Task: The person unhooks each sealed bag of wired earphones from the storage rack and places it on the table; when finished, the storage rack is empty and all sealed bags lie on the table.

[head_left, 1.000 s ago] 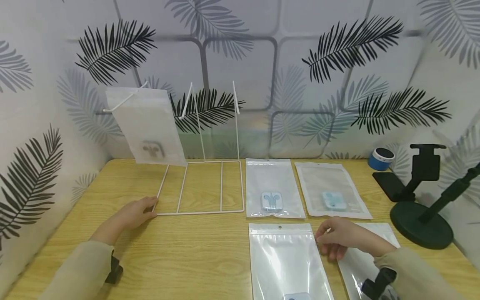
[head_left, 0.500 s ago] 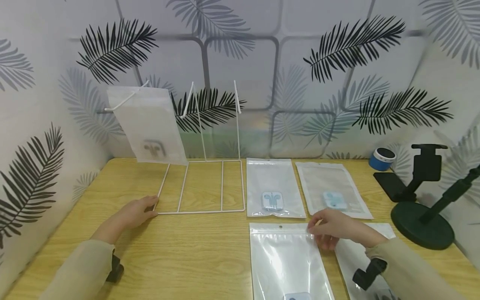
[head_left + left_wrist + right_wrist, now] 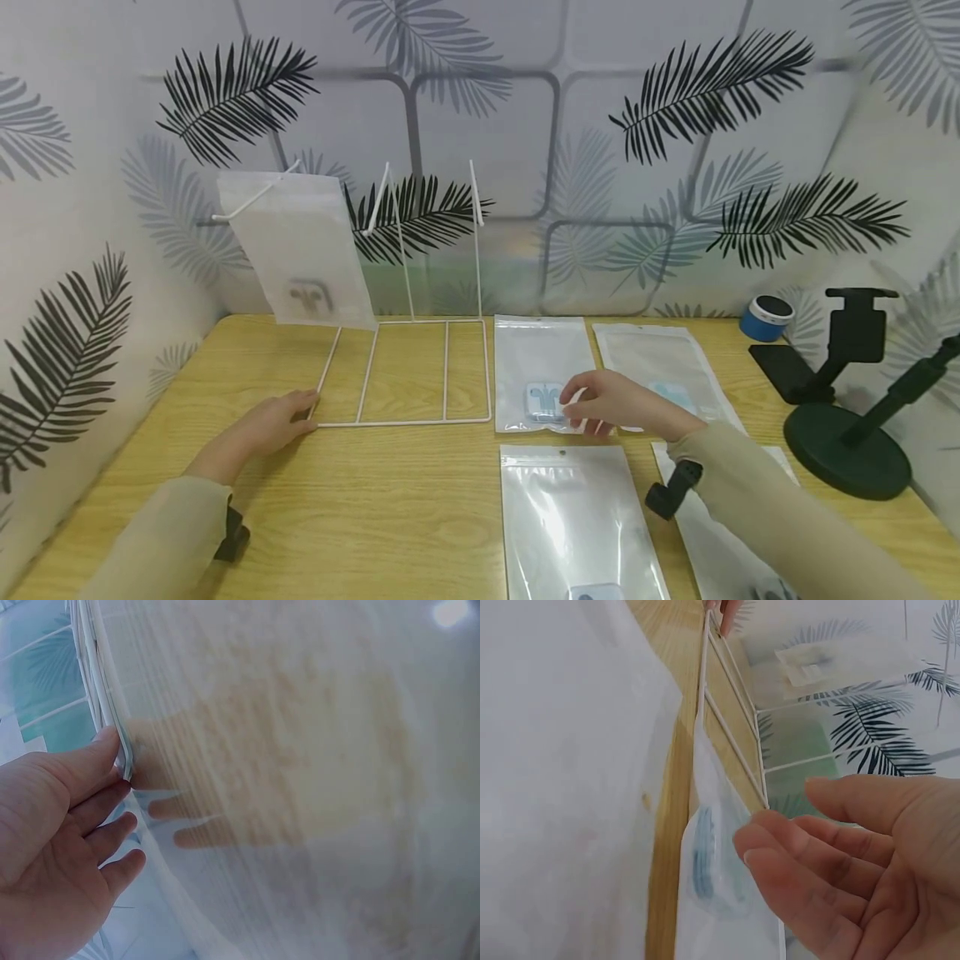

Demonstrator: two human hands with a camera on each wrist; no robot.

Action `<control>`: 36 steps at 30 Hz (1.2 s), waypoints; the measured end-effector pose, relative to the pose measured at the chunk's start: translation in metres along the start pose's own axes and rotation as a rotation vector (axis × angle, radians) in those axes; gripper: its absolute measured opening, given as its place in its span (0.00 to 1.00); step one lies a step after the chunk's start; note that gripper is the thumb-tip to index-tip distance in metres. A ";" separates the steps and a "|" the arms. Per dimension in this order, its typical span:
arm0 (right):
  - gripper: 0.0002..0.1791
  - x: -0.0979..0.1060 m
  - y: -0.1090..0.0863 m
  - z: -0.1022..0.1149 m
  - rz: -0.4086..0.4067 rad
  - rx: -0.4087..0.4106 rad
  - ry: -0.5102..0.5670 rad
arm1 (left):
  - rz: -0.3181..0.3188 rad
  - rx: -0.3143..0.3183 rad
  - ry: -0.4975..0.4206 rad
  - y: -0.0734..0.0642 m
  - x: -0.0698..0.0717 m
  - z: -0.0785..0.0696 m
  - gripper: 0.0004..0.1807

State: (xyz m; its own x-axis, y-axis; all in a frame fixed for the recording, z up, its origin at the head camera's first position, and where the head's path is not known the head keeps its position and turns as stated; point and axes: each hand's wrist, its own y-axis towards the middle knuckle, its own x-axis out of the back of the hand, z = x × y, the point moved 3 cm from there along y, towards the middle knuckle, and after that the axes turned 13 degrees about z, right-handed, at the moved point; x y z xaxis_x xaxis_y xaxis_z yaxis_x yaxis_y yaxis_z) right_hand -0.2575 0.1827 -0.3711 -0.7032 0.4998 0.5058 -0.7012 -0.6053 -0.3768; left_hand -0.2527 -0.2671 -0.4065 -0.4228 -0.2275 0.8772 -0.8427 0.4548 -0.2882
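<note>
- Steadying the white wire rack [image 3: 405, 423], the left grip [image 3: 272, 427] pinches its front left corner between thumb and finger; light, downward pressure should best stop the frame sliding on the tabletop [image 3: 375, 517].
- Hanging pouch [image 3: 300, 246]: suspended at the rack's left hook, a dark square showing low through the film.
- Flat pouch [image 3: 536, 354]: lies just right of the rack, its square case [image 3: 542, 400] near the lower edge.
- Right grip [image 3: 611, 403]: above this pouch's lower right corner, fingers loosely bent, thumb apart, nothing held; contact with the film cannot be told. A pinch at the thin top strip would probably lift more cleanly than one at the bulky case.
- Far-right pouch [image 3: 660, 354]: partly hidden by the right hand; a raised sleeve should avoid dragging it.
</note>
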 end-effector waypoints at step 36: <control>0.03 -0.049 0.118 0.043 0.056 0.241 -0.177 | 0.012 0.001 -0.011 -0.001 0.000 -0.001 0.28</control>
State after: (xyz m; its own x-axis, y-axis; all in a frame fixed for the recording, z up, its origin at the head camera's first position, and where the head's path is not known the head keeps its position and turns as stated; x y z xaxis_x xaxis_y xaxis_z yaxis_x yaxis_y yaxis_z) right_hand -0.3002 0.0604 -0.4074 -0.6937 0.3588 0.6245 -0.5991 -0.7687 -0.2238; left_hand -0.2514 -0.2670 -0.4056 -0.4365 -0.2311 0.8695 -0.8378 0.4566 -0.2992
